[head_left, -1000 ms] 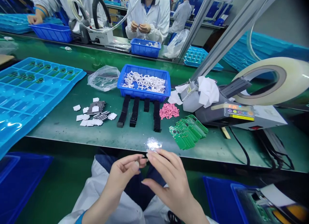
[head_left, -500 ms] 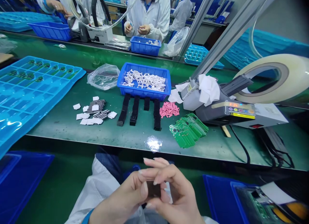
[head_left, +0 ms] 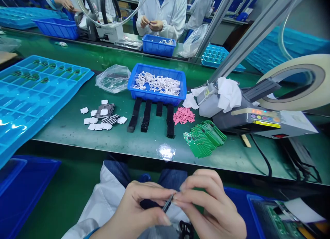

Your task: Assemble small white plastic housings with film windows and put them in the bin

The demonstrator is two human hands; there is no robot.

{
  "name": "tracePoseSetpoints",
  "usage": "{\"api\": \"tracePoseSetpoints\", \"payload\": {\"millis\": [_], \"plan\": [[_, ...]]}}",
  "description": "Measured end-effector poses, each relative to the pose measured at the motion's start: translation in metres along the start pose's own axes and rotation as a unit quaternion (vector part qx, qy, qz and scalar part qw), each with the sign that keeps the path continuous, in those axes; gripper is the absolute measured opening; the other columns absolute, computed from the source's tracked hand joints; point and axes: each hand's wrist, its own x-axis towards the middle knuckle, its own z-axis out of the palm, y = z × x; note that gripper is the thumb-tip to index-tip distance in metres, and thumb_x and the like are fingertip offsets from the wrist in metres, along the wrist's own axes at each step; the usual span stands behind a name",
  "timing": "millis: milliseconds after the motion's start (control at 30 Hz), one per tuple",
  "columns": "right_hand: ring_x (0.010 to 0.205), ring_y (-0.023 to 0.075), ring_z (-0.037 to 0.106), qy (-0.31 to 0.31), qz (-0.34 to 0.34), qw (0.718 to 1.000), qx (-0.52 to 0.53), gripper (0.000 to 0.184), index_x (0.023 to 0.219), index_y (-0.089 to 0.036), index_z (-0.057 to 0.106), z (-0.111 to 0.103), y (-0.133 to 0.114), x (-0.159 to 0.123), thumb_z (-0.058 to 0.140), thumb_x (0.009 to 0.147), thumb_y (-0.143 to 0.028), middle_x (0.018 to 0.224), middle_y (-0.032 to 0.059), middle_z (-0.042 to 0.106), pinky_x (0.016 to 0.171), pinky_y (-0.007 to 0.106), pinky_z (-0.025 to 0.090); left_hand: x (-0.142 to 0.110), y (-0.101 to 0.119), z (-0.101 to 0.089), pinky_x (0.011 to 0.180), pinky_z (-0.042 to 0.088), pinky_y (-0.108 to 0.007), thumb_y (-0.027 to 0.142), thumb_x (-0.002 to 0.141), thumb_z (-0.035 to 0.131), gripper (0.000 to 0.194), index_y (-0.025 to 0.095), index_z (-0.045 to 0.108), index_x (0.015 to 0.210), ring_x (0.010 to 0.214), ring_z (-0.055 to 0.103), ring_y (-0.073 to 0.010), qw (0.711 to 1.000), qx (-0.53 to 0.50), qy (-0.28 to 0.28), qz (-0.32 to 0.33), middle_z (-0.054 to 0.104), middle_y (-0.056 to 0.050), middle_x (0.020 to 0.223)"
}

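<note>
Over my lap, my left hand (head_left: 140,206) pinches a small thin dark plate (head_left: 168,204) between thumb and fingers; it is tilted and seen nearly edge-on. The fingertips of my right hand (head_left: 212,203) are closed at its upper end, and whether they grip the plate or something too small to name cannot be made out. Beyond my hands, on the green bench (head_left: 144,144), lie small white-faced tiles (head_left: 104,115), rows of black pieces (head_left: 146,117), pink strips (head_left: 184,115) and fanned green circuit boards (head_left: 205,138).
A blue bin (head_left: 157,94) of white plastic frames stands mid-bench. Left is a blue blister tray (head_left: 33,98); right, a tape dispenser (head_left: 247,112) with a large roll. A metal post (head_left: 239,40) slants up. Blue trays (head_left: 33,194) flank my lap. A co-worker (head_left: 162,15) sits opposite.
The dark plate has turned from showing its broad face to nearly edge-on. My right hand has shifted right, its fingers now pinched at the plate's end. The view has moved slightly.
</note>
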Motion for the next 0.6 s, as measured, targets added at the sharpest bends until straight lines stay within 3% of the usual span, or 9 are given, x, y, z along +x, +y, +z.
{"api": "tracePoseSetpoints", "payload": {"millis": [333, 600], "plan": [[0.073, 0.0171, 0.053, -0.016, -0.014, 1.000, 0.007, 0.013, 0.080, -0.023, 0.066, -0.0015, 0.0029, 0.0015, 0.064, 0.081, -0.011, 0.073, 0.0009, 0.062, 0.061, 0.032, 0.047, 0.0021, 0.0029, -0.0002, 0.073, 0.056, -0.029, 0.031, 0.060, 0.081, 0.027, 0.040, 0.075, 0.085, 0.080, 0.073, -0.0243, 0.999, 0.006, -0.005, 0.051, 0.079, -0.001, 0.081], [0.073, 0.0165, 0.053, -0.041, -0.012, 0.999, 0.012, 0.013, 0.078, -0.022, 0.062, 0.0044, 0.0094, 0.0034, 0.060, 0.083, -0.011, 0.072, 0.0006, 0.061, 0.063, 0.031, 0.047, 0.0018, 0.0015, -0.0009, 0.074, 0.056, -0.029, 0.022, 0.058, 0.082, 0.034, 0.041, 0.075, 0.085, 0.078, 0.073, -0.0232, 0.996, 0.037, 0.021, 0.078, 0.078, 0.001, 0.080]]}}
